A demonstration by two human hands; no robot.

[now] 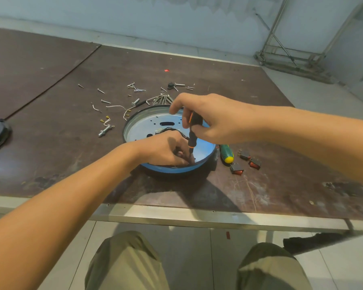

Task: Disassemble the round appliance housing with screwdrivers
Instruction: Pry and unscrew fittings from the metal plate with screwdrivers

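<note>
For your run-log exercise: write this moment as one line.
right hand: black-and-orange screwdriver upright | left hand: inside round housing | green screwdriver: on table

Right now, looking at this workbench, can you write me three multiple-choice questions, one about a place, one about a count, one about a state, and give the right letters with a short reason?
1. Where does the green screwdriver lie?
A. on the table, just right of the round housing
B. inside the housing
C. on the floor

2. How many red switches lie on the table near it?
A. one
B. three
C. six

3. What is the right hand doing?
A. resting flat and empty
B. gripping the black and orange screwdriver, tip down into the housing
C. lifting the housing

Answers:
1 A, it rests on the brown table beside the housing's right rim.
2 B, three red-faced switches sit to its right.
3 B, the fingers close around the handle while the left hand reaches inside the housing by the tip.
</note>
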